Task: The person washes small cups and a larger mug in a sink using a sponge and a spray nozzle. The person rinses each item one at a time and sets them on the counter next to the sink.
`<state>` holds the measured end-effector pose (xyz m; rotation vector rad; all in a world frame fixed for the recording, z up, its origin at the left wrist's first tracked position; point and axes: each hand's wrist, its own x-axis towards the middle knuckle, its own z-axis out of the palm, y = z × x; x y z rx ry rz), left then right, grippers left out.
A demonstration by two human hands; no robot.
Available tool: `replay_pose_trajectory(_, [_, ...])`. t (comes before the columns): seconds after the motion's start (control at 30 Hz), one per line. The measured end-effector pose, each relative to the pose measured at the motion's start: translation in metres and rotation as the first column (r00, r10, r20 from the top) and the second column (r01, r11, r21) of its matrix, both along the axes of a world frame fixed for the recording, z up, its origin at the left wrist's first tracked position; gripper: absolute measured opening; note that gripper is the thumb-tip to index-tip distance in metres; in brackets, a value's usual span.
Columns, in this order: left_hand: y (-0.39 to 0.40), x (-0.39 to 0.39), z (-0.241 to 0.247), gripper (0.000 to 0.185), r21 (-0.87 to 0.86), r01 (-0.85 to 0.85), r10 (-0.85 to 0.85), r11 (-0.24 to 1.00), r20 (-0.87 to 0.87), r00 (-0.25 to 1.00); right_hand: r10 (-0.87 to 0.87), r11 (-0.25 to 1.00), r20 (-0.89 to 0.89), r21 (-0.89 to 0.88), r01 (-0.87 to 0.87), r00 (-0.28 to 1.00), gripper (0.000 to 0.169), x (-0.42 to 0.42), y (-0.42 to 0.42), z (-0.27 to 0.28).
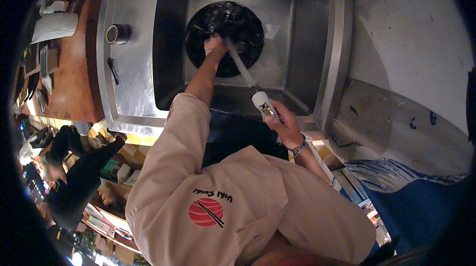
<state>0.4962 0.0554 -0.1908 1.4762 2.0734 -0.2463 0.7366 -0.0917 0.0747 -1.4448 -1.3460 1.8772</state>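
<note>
A white hand sprayer (262, 101) is in my right hand (285, 123), aimed forward and to the left. From its dark nozzle a jet of water (241, 63) runs toward my left hand (215, 44). That hand reaches over a round dark vessel (241, 67), its fingers curled low at the contents. Whether it grips anything there is hidden. Inside the vessel lie wet, dark, shiny pieces (228, 15), too dim to name. The vessel rests on the floor of a stainless steel sink (277, 61).
A small round container (113, 34) and a black slim object (112, 71) sit on the steel drainboard (135, 61) to the left. Beyond stands a wooden counter (72, 80) with a white paper roll (55, 27). At lower left is another person in dark clothes (80, 176). A pale wall (412, 35) borders the sink's right.
</note>
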Motion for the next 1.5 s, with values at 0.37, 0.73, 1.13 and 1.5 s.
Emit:
replay_pose_trajectory(0.37, [-0.019,-0.027,0.024,0.075,0.514,-0.150,0.048,0.845,0.206,0.977,-0.186,0.982,-0.290,-0.096,0.165,0.939,0.039,0.006,0.002,-0.003])
replay_pose_trajectory(0.73, [-0.027,-0.002,0.091,0.068,0.537,-0.334,-0.094,0.775,0.620,0.779,-0.187,0.981,-0.360,-0.019,0.194,0.914,0.038,0.011,0.001,0.010])
replay_pose_trajectory(1.13, [-0.021,0.021,0.092,0.063,-0.007,-0.143,0.124,0.990,0.539,0.833,-0.214,0.973,-0.244,0.035,0.229,0.946,0.035,0.020,0.002,0.015])
replay_pose_trajectory(1.5, [-0.045,0.021,0.150,0.049,-0.219,-0.561,0.301,0.798,0.952,0.057,-0.377,0.918,-0.269,0.022,0.397,0.886,0.030,0.038,0.013,0.027])
